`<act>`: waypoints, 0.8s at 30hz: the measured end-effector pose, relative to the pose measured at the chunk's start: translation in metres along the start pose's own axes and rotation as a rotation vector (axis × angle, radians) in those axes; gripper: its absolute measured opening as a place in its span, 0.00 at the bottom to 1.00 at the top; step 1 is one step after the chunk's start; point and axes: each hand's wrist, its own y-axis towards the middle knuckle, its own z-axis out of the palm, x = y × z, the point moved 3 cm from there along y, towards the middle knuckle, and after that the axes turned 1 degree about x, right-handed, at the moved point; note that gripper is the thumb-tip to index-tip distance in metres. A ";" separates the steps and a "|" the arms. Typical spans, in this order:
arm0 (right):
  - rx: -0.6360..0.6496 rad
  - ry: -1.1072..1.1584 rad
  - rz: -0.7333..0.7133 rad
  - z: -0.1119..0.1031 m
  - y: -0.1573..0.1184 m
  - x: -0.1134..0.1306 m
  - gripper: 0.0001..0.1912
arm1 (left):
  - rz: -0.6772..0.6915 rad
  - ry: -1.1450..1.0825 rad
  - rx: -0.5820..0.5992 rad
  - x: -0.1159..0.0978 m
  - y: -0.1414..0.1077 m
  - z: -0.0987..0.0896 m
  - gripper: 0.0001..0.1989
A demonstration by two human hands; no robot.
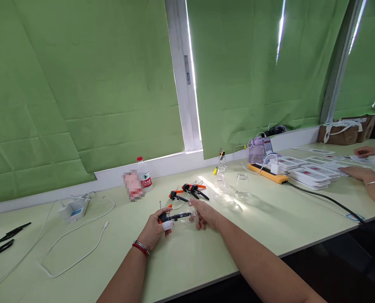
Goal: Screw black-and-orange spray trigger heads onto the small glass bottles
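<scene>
A clear glass jar [184, 217] lies sideways between my two hands above the table. My left hand [154, 229], with a white wrap on one finger, is closed around a black-and-orange lid [163, 216] at the jar's left end. The lid's dark stem [176, 216] runs along the jar and appears to be inside it. My right hand [205, 213] grips the jar's right end. Just beyond, more black-and-orange lids with stems [192, 190] lie on the table. Upright glass jars [242, 187] stand to their right.
A red-capped water bottle [145, 176] stands near the wall. White cables [76, 256] and black pieces [9, 240] lie at left. An orange power strip [268, 173], a purple bottle [256, 150] and card stacks [310, 176] are at right, beside another person's hands [356, 171].
</scene>
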 end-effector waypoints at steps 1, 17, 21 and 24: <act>0.026 0.033 -0.040 0.000 -0.001 0.001 0.33 | 0.009 0.000 -0.016 0.001 0.001 -0.002 0.29; 0.051 0.019 -0.031 -0.005 0.002 -0.004 0.34 | 0.016 0.004 -0.030 0.000 0.001 -0.003 0.28; 0.146 0.114 -0.213 -0.003 -0.006 0.006 0.39 | 0.033 -0.006 -0.058 -0.001 0.002 -0.005 0.29; 0.136 0.067 -0.144 -0.004 -0.002 0.003 0.33 | 0.036 -0.007 -0.022 -0.003 0.001 -0.003 0.30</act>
